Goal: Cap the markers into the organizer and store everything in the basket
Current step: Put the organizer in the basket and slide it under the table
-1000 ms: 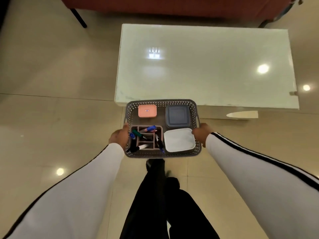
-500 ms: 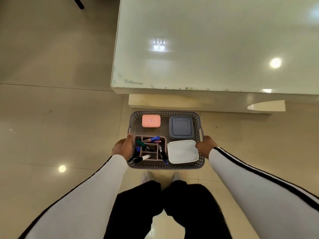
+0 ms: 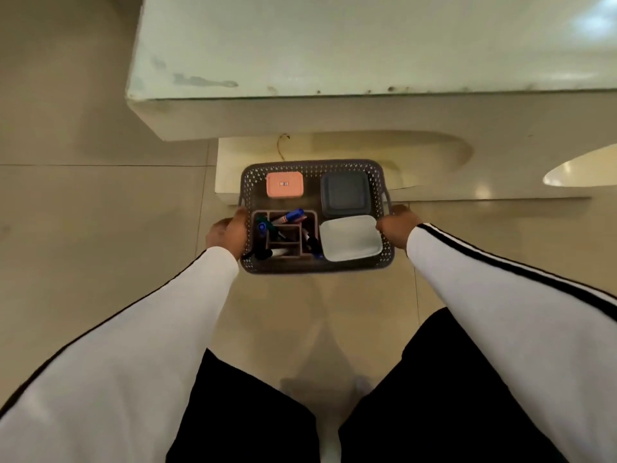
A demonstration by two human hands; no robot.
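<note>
A grey perforated basket [image 3: 314, 267] is held low over the tiled floor, in front of the table's base. My left hand [image 3: 228, 233] grips its left side and my right hand [image 3: 395, 225] grips its right handle. Inside, the brown divided organizer [image 3: 283, 237] sits at the near left with several capped markers [image 3: 292, 216] lying in its compartments. A pink box [image 3: 284, 184] is at the far left, a dark grey lidded box [image 3: 344, 194] at the far right, and a white lidded box [image 3: 350, 237] at the near right.
A pale glass-topped table [image 3: 334, 45] overhangs just beyond the basket, with its cream base [image 3: 434, 168] beneath. Beige floor tiles [image 3: 100, 212] spread to the left. My legs in black trousers [image 3: 434, 396] are bent below the basket.
The basket has come down and forward toward the table's base while I bend lower. The table edge now fills the top of the view. Both hands keep their grip.
</note>
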